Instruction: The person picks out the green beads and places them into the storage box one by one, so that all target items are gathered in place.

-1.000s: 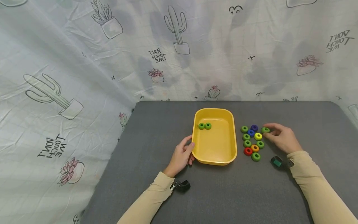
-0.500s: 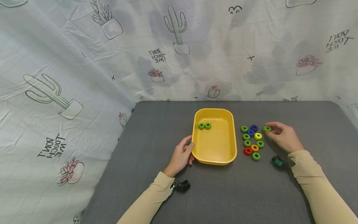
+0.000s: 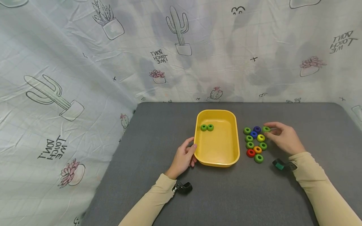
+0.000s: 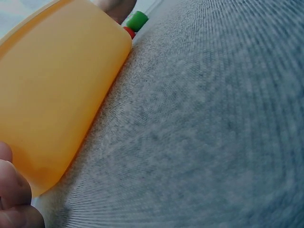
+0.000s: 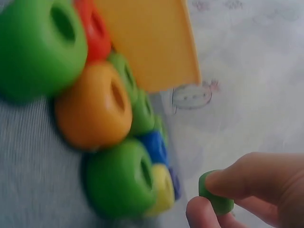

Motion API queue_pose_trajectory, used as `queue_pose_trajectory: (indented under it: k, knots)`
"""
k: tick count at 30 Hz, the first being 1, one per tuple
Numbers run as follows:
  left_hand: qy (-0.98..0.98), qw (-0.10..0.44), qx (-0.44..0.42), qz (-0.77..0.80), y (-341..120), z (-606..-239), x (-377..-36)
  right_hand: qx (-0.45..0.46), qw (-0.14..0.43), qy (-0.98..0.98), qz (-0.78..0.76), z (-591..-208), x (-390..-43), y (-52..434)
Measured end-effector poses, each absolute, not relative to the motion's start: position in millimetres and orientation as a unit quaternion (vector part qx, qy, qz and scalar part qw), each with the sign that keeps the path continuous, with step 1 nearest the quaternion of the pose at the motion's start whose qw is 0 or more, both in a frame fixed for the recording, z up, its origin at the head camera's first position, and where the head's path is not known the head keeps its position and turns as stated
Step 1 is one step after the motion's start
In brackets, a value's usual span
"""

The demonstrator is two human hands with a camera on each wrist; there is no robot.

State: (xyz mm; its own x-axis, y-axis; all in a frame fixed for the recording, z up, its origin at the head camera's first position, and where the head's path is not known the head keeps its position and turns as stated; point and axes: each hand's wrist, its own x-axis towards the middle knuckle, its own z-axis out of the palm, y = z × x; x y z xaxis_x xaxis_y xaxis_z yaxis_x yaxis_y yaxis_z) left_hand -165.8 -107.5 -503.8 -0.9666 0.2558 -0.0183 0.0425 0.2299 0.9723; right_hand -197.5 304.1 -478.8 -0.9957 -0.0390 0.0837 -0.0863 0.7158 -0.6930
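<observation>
A green bead (image 3: 266,129) with a hole through it is pinched between thumb and fingers of my right hand (image 3: 286,138). In the right wrist view that green bead (image 5: 219,197) is lifted off the table. Left of it lies a cluster of beads, among them a yellow bead (image 3: 261,137), a blue bead (image 3: 253,134), an orange bead (image 3: 257,149), a red bead (image 3: 250,153) and several green ones. My left hand (image 3: 182,158) grips the left side of a yellow tray (image 3: 217,164), thumb at the rim. Two green beads (image 3: 207,127) sit side by side inside the tray.
A dark grey cloth covers the table (image 3: 220,197). Behind and to the left hangs a pale curtain (image 3: 226,72) printed with cactus drawings. Each wrist wears a black camera band, such as the right camera (image 3: 280,164).
My right hand moved slightly right with the green bead, then back left beside the purple bead. The left hand and the tray stay where they were.
</observation>
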Motion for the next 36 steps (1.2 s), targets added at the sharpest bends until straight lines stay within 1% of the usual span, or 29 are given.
queue_pose_trajectory:
  k: [8,15,26,30,36]
  knots:
    - [0.783,0.088,0.094,0.608,-107.8,-503.1,-166.2,0.066,0.045,-0.921,0.381,-465.1,-190.8,285.4]
    - [0.781,0.086,0.095,0.611,-108.6,-501.2,-165.2,0.103,0.037,-0.907,0.407,-455.3,-184.2,267.7]
    - [0.784,0.089,0.094,0.608,-109.7,-503.2,-165.3,0.13,0.029,-0.886,0.443,-446.2,-175.4,246.0]
    - [0.781,0.087,0.096,0.61,-109.0,-503.7,-165.7,0.143,0.023,-0.886,0.441,-442.8,-173.2,241.9]
    - [0.783,0.087,0.099,0.608,-108.5,-505.0,-166.5,0.148,0.038,-0.896,0.416,-435.6,-173.0,237.0]
